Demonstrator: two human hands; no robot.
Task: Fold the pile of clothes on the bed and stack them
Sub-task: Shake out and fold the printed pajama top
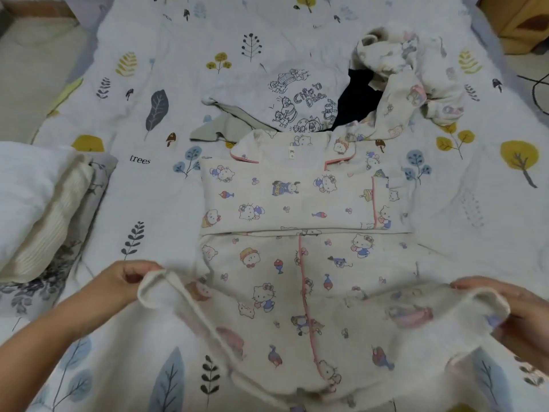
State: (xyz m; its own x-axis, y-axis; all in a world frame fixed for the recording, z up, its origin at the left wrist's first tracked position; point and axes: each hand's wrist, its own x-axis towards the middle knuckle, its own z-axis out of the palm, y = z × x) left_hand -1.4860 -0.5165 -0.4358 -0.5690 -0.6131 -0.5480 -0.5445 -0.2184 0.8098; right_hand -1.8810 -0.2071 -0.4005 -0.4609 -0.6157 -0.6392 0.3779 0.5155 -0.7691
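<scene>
A cream pyjama top (297, 263) with cartoon cat prints and pink piping lies flat on the bed, collar away from me, its sleeves folded across the chest. My left hand (124, 281) pinches the bottom-left hem corner and lifts it. My right hand (511, 304) grips the bottom-right hem corner, also raised off the bed. Beyond the collar lies the unfolded pile: a white printed T-shirt (297, 93), a dark garment (356, 99), a grey-green piece (225, 129) and matching crumpled pyjama trousers (410, 84).
A stack of folded clothes (50, 215), white and cream over a grey leaf print, sits at the left. The bed cover (148, 84) has leaf and tree prints. A cardboard box (520, 22) stands past the bed's far right corner, with a black cable (537, 87) nearby.
</scene>
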